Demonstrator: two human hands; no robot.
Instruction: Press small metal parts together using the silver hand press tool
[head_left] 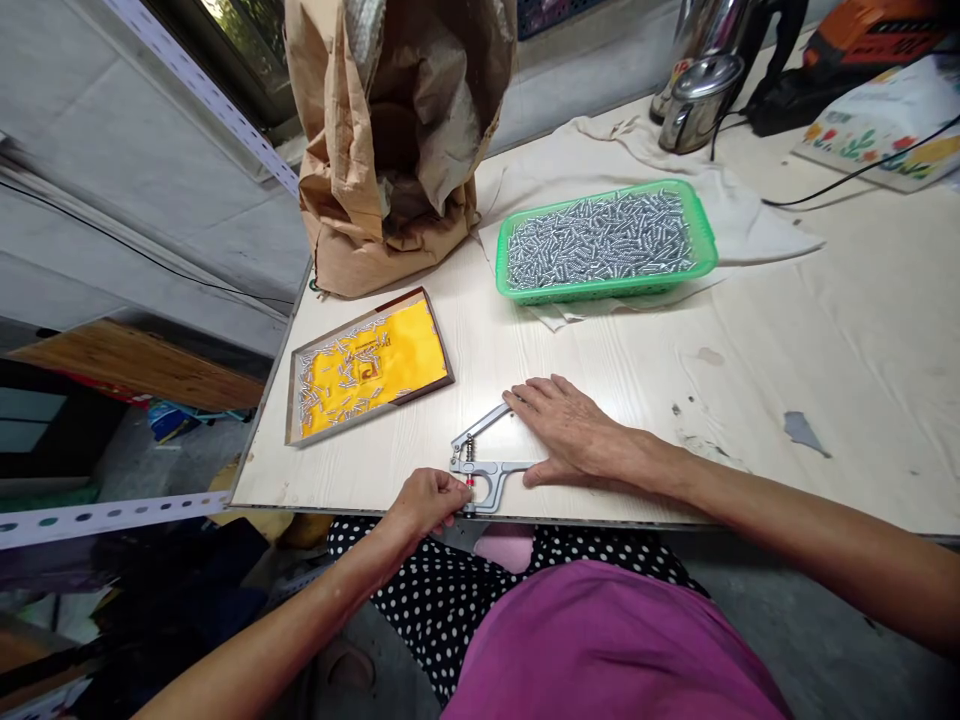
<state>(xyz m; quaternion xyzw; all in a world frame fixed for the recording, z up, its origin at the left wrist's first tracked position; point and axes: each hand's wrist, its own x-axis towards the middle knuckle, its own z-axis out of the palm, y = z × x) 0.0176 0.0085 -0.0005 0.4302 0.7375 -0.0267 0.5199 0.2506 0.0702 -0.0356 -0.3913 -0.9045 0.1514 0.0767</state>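
Shallow tray: it (pixel 416 340) sits near the left edge of the table (pixel 862 330). Its bottom is yellow, and small metal pins (pixel 306 395) lie scattered over it, most of them on the left side.
Paper bag: a big brown bag (pixel 337 160) stands behind the tray, with its top wide open.
Left hand: this hand (pixel 424 500) is at the front edge of the table. The thumb and first finger are bent close together at the tip of the squeeze tool (pixel 491 468), next to a red bit (pixel 470 483). I can't tell if they pinch something tiny.
Squeeze tool: it is grey metal and sits between the two hands, by the front edge. Its two handles spread apart like a V.
Right hand: this hand (pixel 574 430) has hold of the handles. It is stretched wide, with fingertips on the top handle (pixel 484 422) and the thumb by the end of the lower one.
Green basket: it (pixel 607 292) is full of shiny metal pieces (pixel 600 240) and sits partly on a pale cloth (pixel 750 225).
Steel cup: a cup (pixel 694 112) with a lid stands behind the basket, to the right.
Flowery packet: it (pixel 885 125) lies at the far right.
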